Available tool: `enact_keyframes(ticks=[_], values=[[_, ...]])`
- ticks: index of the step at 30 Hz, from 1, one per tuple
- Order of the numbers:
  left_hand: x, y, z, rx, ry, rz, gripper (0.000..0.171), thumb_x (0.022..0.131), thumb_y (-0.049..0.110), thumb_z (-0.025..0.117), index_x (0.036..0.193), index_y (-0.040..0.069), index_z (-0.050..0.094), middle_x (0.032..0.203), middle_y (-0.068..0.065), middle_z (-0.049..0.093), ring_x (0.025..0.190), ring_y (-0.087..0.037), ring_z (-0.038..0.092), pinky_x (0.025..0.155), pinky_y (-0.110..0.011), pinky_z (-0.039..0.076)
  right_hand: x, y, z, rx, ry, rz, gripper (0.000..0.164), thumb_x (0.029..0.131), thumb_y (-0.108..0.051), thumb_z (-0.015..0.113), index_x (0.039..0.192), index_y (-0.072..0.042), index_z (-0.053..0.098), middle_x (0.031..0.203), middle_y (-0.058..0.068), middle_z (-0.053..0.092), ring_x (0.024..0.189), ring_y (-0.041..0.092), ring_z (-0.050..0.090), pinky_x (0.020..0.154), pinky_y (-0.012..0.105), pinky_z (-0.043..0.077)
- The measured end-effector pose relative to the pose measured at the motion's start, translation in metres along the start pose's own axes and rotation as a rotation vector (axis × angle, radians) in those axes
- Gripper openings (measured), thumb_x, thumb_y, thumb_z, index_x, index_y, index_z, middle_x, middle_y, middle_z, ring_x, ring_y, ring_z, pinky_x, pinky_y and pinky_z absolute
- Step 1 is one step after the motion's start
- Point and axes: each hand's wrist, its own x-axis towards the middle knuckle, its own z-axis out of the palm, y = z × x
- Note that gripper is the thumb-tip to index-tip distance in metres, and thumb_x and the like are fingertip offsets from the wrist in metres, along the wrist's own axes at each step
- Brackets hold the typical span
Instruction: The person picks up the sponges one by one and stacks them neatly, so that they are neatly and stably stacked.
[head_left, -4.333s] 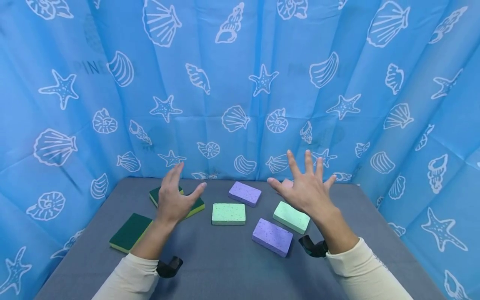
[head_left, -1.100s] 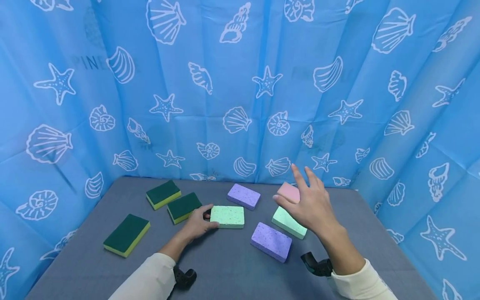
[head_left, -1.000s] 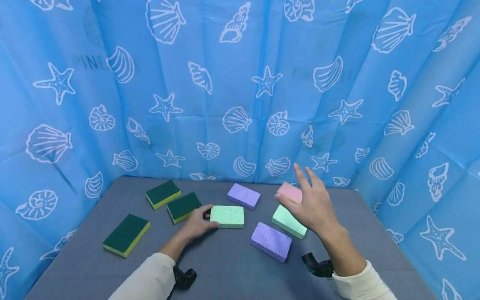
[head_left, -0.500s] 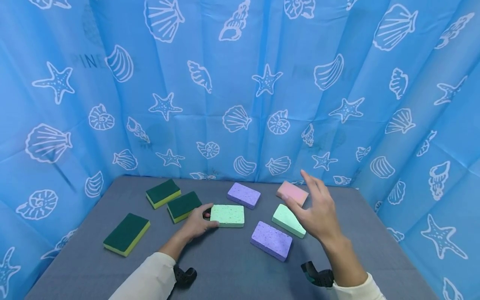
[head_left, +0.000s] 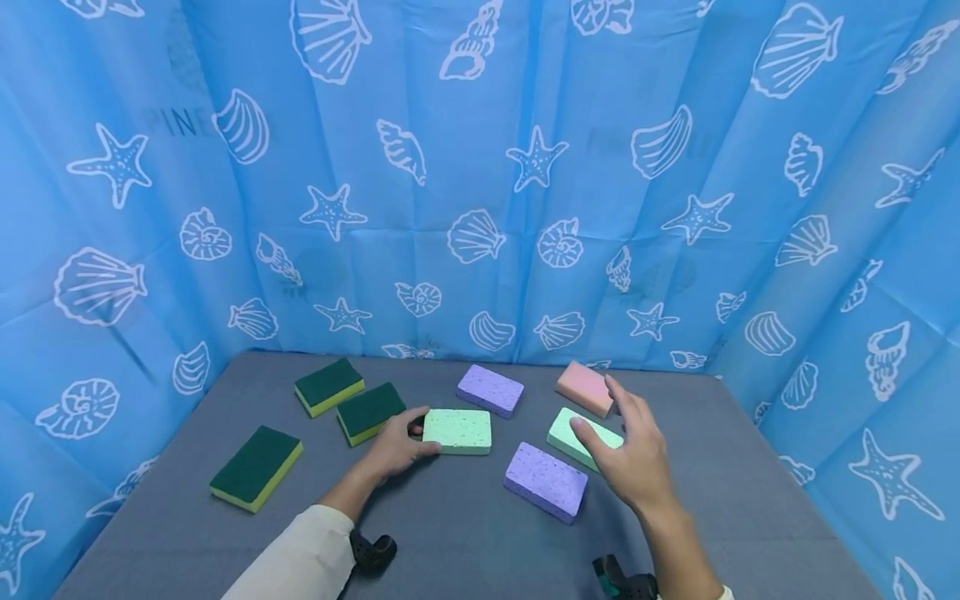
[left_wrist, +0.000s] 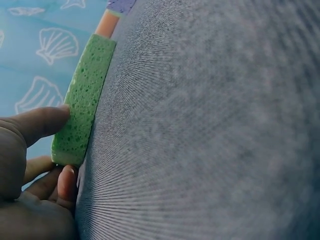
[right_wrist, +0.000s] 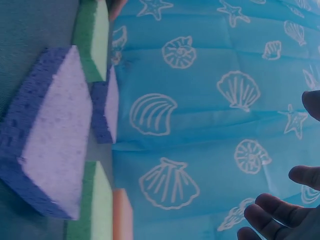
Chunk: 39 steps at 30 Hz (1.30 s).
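Note:
My left hand [head_left: 396,447] pinches the left end of a light green sponge [head_left: 459,432] that lies on the table. In the left wrist view the thumb presses on the sponge's [left_wrist: 89,97] near side, with the fingers at its end. My right hand [head_left: 637,462] hovers, thumb and fingers spread apart, and holds nothing. It partly covers a second light green sponge [head_left: 572,435]. Beside that lies a purple sponge [head_left: 545,481]. A pink sponge [head_left: 587,387] is just beyond the right fingertips. In the right wrist view the right hand [right_wrist: 285,215] is away from the sponges.
Another purple sponge [head_left: 490,389] lies behind the held one. Green-and-yellow scouring sponges [head_left: 255,468] lie at the left, one [head_left: 370,410] close to my left hand. A blue shell-print curtain [head_left: 480,183] encloses the grey table [head_left: 420,542] at the back and sides.
Earlier both hands were raised; my left hand has since come down onto the light green sponge and stayed. My right hand has lowered and drawn toward me, uncovering more of the pink sponge.

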Motion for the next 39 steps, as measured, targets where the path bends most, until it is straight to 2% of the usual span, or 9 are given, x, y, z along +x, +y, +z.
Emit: enact_keyframes(ticks=[6, 15, 17, 23, 30, 35, 39], values=[[-0.002, 0.002, 0.000, -0.002, 0.000, -0.003, 0.070, 0.080, 0.014, 0.081, 0.141, 0.002, 0.048, 0.106, -0.011, 0.057, 0.098, -0.025, 0.053, 0.080, -0.041, 0.047, -0.012, 0.006, 0.009, 0.009, -0.035, 0.069, 0.073, 0.085, -0.036, 0.073, 0.145, -0.006, 0.043, 0.131, 0.020, 0.048, 0.111, 0.036, 0.049, 0.086, 0.058, 0.043], [-0.004, 0.004, -0.001, -0.019, -0.002, 0.015, 0.070, 0.081, 0.014, 0.080, 0.141, 0.002, 0.048, 0.107, -0.011, 0.057, 0.099, -0.026, 0.054, 0.080, -0.042, 0.047, -0.025, 0.021, 0.017, 0.061, -0.111, 0.171, 0.076, 0.086, -0.038, 0.073, 0.146, -0.005, 0.040, 0.128, 0.019, 0.051, 0.112, 0.037, 0.050, 0.088, 0.052, 0.043], [-0.005, 0.004, -0.001, -0.027, -0.005, 0.014, 0.069, 0.081, 0.014, 0.080, 0.141, 0.002, 0.048, 0.107, -0.011, 0.056, 0.099, -0.026, 0.054, 0.079, -0.042, 0.048, -0.028, 0.027, 0.020, 0.055, -0.140, 0.184, 0.077, 0.086, -0.040, 0.072, 0.145, -0.003, 0.040, 0.128, 0.019, 0.052, 0.112, 0.037, 0.051, 0.088, 0.053, 0.043], [-0.004, 0.004, -0.002, -0.021, 0.004, 0.007, 0.069, 0.081, 0.014, 0.080, 0.141, 0.003, 0.048, 0.107, -0.010, 0.056, 0.099, -0.025, 0.053, 0.079, -0.042, 0.047, -0.034, 0.037, 0.026, -0.007, -0.300, 0.259, 0.081, 0.084, -0.046, 0.071, 0.144, -0.001, 0.041, 0.132, 0.022, 0.051, 0.114, 0.038, 0.052, 0.089, 0.059, 0.040], [-0.003, 0.003, -0.001, -0.019, 0.005, 0.005, 0.069, 0.080, 0.015, 0.080, 0.141, 0.003, 0.049, 0.106, -0.009, 0.056, 0.098, -0.025, 0.053, 0.081, -0.042, 0.047, -0.038, 0.045, 0.033, -0.062, -0.485, 0.329, 0.093, 0.078, -0.053, 0.074, 0.145, 0.000, 0.039, 0.134, 0.026, 0.047, 0.115, 0.040, 0.051, 0.093, 0.060, 0.039], [-0.003, 0.000, 0.000, -0.026, 0.007, 0.004, 0.069, 0.080, 0.014, 0.080, 0.141, 0.003, 0.049, 0.104, -0.009, 0.056, 0.095, -0.024, 0.052, 0.080, -0.041, 0.046, -0.039, 0.048, 0.036, -0.098, -0.543, 0.327, 0.099, 0.072, -0.052, 0.080, 0.143, 0.004, 0.040, 0.135, 0.030, 0.045, 0.122, 0.044, 0.044, 0.096, 0.061, 0.035], [-0.004, 0.000, -0.001, -0.025, 0.009, 0.012, 0.069, 0.081, 0.014, 0.080, 0.141, 0.003, 0.048, 0.104, -0.009, 0.056, 0.096, -0.024, 0.052, 0.081, -0.042, 0.046, -0.039, 0.049, 0.036, -0.104, -0.562, 0.293, 0.099, 0.068, -0.046, 0.085, 0.141, 0.006, 0.043, 0.137, 0.029, 0.044, 0.125, 0.047, 0.039, 0.098, 0.062, 0.032]])
